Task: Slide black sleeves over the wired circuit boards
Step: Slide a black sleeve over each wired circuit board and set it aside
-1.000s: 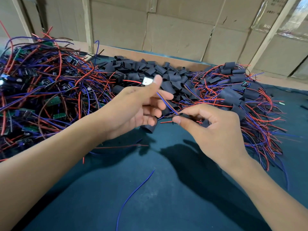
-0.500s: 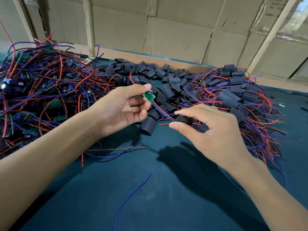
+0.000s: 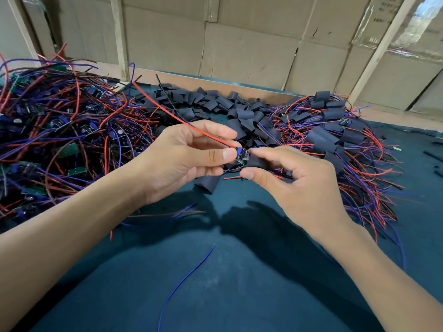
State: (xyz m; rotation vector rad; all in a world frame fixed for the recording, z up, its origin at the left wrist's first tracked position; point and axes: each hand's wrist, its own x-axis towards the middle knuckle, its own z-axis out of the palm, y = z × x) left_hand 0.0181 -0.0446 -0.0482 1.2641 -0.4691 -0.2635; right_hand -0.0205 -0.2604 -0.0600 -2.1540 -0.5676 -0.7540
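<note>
My left hand (image 3: 189, 154) pinches a small green circuit board (image 3: 242, 156) between thumb and forefinger; its red and black wires (image 3: 172, 111) trail up to the left. My right hand (image 3: 294, 185) pinches a black sleeve (image 3: 260, 162) whose open end touches the board's right side. A pile of bare wired boards (image 3: 60, 130) lies at the left. Loose black sleeves (image 3: 215, 106) are heaped at the back middle. Sleeved boards with red and blue wires (image 3: 340, 140) lie at the right.
One black sleeve (image 3: 207, 184) lies on the dark green table (image 3: 239, 283) just below my hands. A loose blue wire (image 3: 184, 279) curves across the near table. Cardboard panels (image 3: 239, 49) stand behind the table's wooden back edge.
My left hand has turned the board and brought it right, its wires now pointing up-left. My right hand has lifted the sleeve to meet the board's end.
</note>
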